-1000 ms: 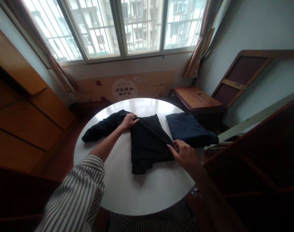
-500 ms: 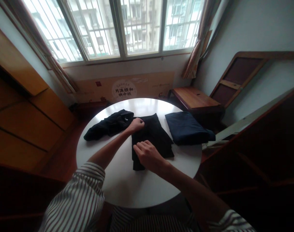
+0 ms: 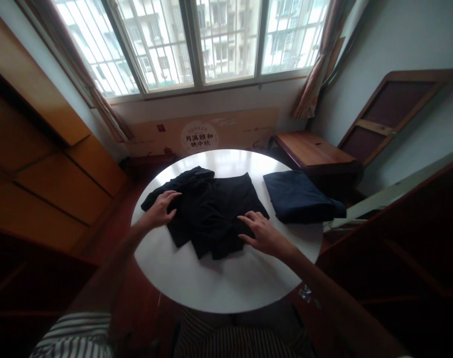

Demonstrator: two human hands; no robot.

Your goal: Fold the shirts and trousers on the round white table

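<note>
A black garment [image 3: 219, 209] lies spread and wrinkled across the middle of the round white table [image 3: 219, 293]; its exact kind is hard to make out. At its left edge is my left hand [image 3: 161, 210], thumb and fingers apart, with nothing visible in it. My right hand [image 3: 262, 232] rests over the garment's right side, fingers likewise apart. Behind my left hand lies another dark, crumpled garment [image 3: 196, 174], partly covered by the black one. To the right sits a folded navy garment [image 3: 303, 196], apart from both hands.
A wooden stool-like table [image 3: 312, 149] stands beyond the table's right side, near a leaning framed panel [image 3: 390, 117]. Wooden cabinets [image 3: 51, 184] line the left. Windows [image 3: 226, 40] with curtains are ahead, above a printed banner [image 3: 200, 134].
The black garment has gone from a narrow folded shape to a wider spread, reaching left over the other dark garment. My hands have uncrossed, moved apart and opened. The view has shifted slightly.
</note>
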